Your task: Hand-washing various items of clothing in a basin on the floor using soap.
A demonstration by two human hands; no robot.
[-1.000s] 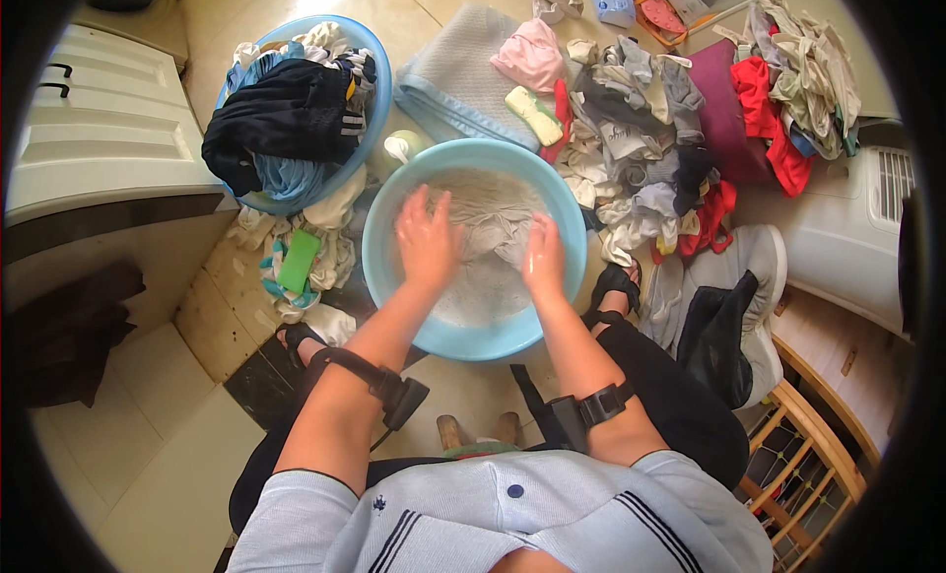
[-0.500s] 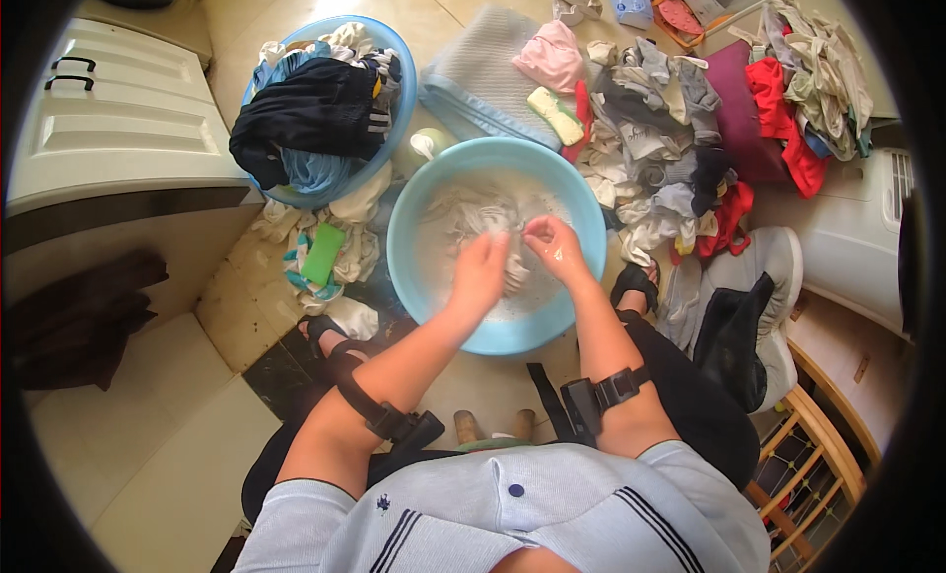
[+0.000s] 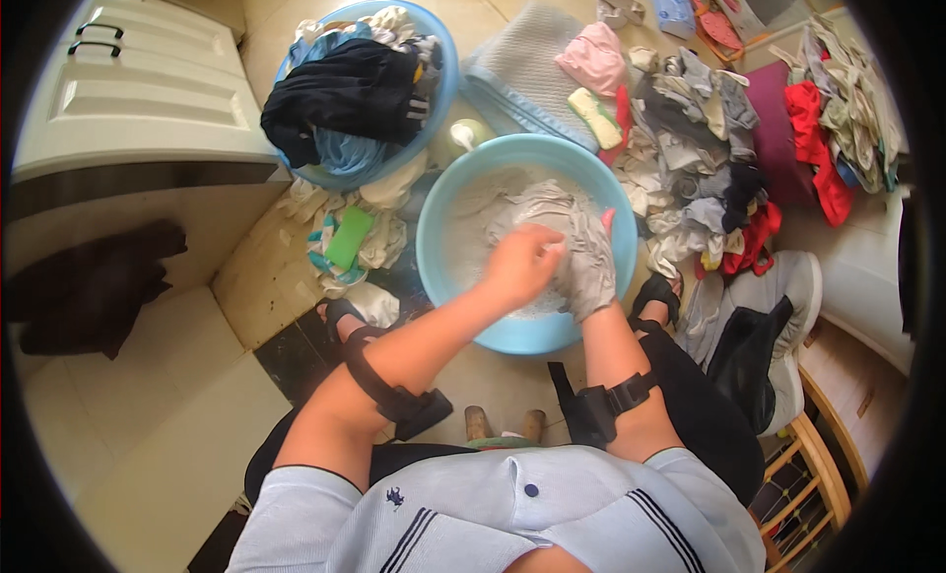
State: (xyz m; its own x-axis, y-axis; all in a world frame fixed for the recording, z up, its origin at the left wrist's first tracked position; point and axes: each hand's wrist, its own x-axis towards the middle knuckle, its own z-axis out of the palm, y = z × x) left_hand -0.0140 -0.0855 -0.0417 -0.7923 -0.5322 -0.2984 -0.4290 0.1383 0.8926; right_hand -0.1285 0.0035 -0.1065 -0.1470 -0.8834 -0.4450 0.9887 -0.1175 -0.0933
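A wet greyish-white piece of cloth (image 3: 552,210) lies partly in cloudy, sudsy water inside the light-blue basin (image 3: 431,295). It is draped over my right hand (image 3: 608,222), hiding most of it; only the thumb pokes out at the basin's right side, and the wrist shows below. My left hand (image 3: 525,265) is closed, its curled fingers against the cloth near the basin's middle. What kind of garment it is, I cannot make out. Black straps with small boxes sit on both my forearms.
A blue tub (image 3: 448,90) heaped with clothes stands at the far left, a pump bottle (image 3: 467,134) beside the basin. A green block (image 3: 350,239) rests on cloths at left. A yellow-white sponge (image 3: 594,119) and piled clothes (image 3: 690,144) lie right. A wooden rack (image 3: 818,455) is near right.
The cloth has been lifted and spread over my right hand, which was bare and pinching before. My left hand has curled into a fist. The whole view has shifted slightly.
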